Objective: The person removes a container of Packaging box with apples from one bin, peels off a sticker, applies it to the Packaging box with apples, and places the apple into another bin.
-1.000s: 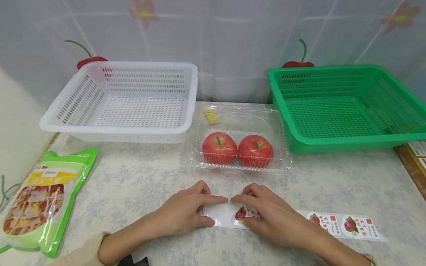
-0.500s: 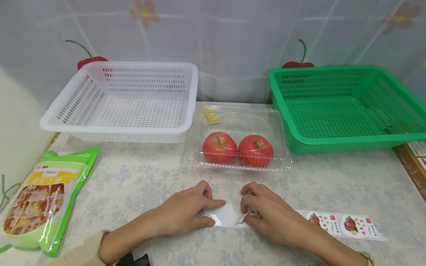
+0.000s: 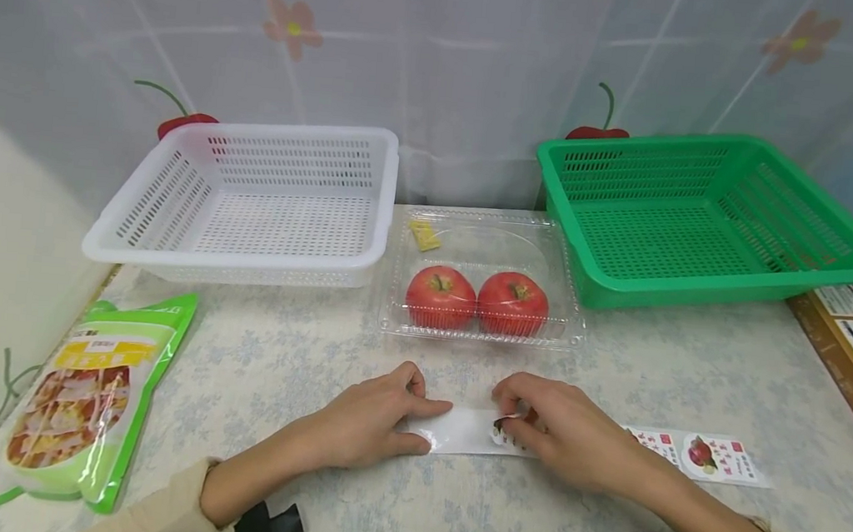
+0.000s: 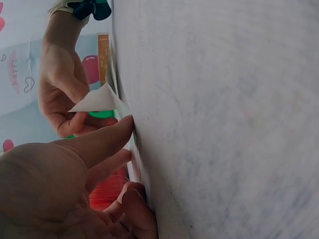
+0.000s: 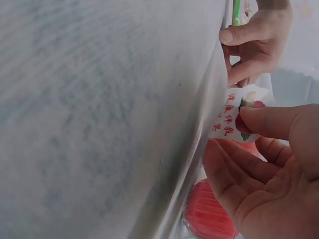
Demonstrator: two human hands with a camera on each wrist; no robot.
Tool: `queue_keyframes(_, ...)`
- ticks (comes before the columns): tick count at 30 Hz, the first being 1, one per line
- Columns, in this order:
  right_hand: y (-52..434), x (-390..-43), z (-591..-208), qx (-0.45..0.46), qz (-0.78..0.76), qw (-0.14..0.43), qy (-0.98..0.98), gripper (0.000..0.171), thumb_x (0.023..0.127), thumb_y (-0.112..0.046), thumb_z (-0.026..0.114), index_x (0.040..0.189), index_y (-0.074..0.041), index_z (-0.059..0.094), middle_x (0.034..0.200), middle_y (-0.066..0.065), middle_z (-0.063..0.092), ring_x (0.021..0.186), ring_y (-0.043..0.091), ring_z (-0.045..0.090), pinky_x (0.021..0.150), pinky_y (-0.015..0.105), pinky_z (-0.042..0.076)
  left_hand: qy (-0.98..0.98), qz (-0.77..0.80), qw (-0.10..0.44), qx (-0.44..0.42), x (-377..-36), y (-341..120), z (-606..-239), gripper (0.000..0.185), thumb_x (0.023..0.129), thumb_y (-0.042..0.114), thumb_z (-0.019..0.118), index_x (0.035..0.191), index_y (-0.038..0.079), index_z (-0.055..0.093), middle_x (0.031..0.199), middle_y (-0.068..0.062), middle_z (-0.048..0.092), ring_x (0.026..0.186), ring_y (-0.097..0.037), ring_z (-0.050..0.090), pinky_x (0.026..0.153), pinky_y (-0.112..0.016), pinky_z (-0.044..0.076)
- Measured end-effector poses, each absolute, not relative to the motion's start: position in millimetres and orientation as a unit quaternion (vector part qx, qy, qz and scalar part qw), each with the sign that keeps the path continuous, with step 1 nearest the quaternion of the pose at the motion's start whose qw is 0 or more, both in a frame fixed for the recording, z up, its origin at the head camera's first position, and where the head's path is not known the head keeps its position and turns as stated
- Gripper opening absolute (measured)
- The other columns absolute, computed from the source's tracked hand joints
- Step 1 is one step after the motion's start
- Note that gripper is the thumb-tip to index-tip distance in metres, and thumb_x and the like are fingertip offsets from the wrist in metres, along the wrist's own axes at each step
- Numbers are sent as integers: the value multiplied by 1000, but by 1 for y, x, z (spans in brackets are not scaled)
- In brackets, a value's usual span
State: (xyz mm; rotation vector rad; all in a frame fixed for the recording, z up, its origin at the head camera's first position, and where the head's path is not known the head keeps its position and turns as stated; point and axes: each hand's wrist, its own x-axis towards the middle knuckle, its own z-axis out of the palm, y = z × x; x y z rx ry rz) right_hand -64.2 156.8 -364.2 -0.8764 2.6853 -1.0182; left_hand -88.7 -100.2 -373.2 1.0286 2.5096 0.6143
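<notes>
A white strip of fruit stickers point(image 3: 458, 431) lies across the table in front of the person. The left hand point(image 3: 377, 421) presses the strip's left end, thumb and index fingertip along its opposite edges. Between thumb and fingers the right hand point(image 3: 571, 432) pinches one fruit sticker point(image 5: 229, 117), printed with a red fruit and red characters. In the left wrist view the sticker's white back point(image 4: 97, 99) stands raised and bent above the strip. Whether its far edge still clings to the strip cannot be told. Further stickers point(image 3: 720, 456) show right of the right hand.
Behind the hands sits a clear clamshell box point(image 3: 488, 242) holding two red fruits point(image 3: 441, 298) and a yellow packet point(image 3: 425, 235). A white basket point(image 3: 268, 269) and a green basket point(image 3: 695, 291) flank it. A green food pouch point(image 3: 77, 405) lies at left.
The right hand has peeled the sticker up from the strip, its edge curling, and has shifted slightly right with it. The left hand has stayed in place.
</notes>
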Motion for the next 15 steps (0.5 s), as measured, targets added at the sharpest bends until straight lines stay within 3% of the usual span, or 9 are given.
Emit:
queue_keyframes(3, 159, -64, -362, -281, -352, 77, 889, 21, 83, -7, 66, 83, -20, 49, 99, -7, 62, 77, 5, 57, 64, 23, 49, 888, 217, 179, 363, -89, -100, -373, 48, 80, 32, 70, 125, 23, 57, 93, 9, 38, 67, -6, 37, 54, -19, 36)
queue_keyframes(9, 165, -65, -350, -296, -354, 53, 885, 22, 84, -6, 65, 84, -24, 52, 89, -18, 61, 87, 5, 59, 66, 28, 48, 888, 215, 178, 365, -89, -100, -373, 49, 80, 32, 70, 126, 24, 57, 94, 9, 39, 66, -6, 38, 54, -19, 36)
queue_keyframes(15, 168, -77, -322, -307, -376, -1, 874, 31, 80, 8, 63, 88, -20, 54, 86, -12, 58, 77, 6, 59, 65, 27, 49, 887, 216, 185, 364, -89, -100, -373, 49, 80, 31, 71, 126, 24, 57, 94, 9, 38, 67, -7, 38, 54, -19, 36)
